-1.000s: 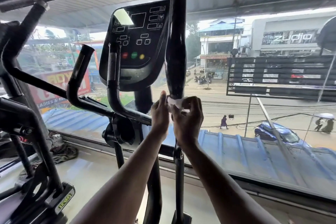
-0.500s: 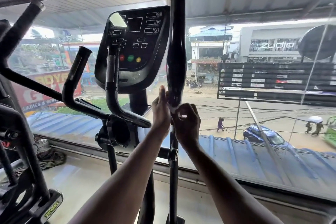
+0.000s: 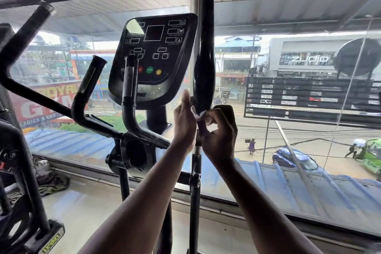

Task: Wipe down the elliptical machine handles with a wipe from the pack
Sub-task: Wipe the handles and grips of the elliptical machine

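- The elliptical machine (image 3: 123, 150) fills the room's near half against the big window (image 3: 288, 130). Its console (image 3: 152, 57) sits at about 11 o'clock from the hands, so the person stands square on to reach the bars.
- The tall moving handle (image 3: 203, 57) rises toward 12 o'clock, straight up past the console's right edge. It looks to be the bar being cleaned, and its lower end sits between the two hands.
- Two shorter fixed handles, one (image 3: 128, 88) in front of the console and one (image 3: 88, 84) at 9 o'clock, stand apart from the hands, untouched for now.
- The left hand (image 3: 184, 121) lies with straight fingers pointing up against the handle's left side, released and grasping nothing, probably steadying the bar or backing the cloth.
- The right hand (image 3: 219, 130) is curled, its grip pinching the wipe (image 3: 197, 114) at the foot of the handle's padded part.
- The wipe shows only as a small white scrap between the hands, touching the bar at its base, so I judge the stroke starts low and works up.
- Against half a second ago, the view has tipped up to show the handle's capped top, and more white of the wipe shows between the fingers.
- No pack is in sight.
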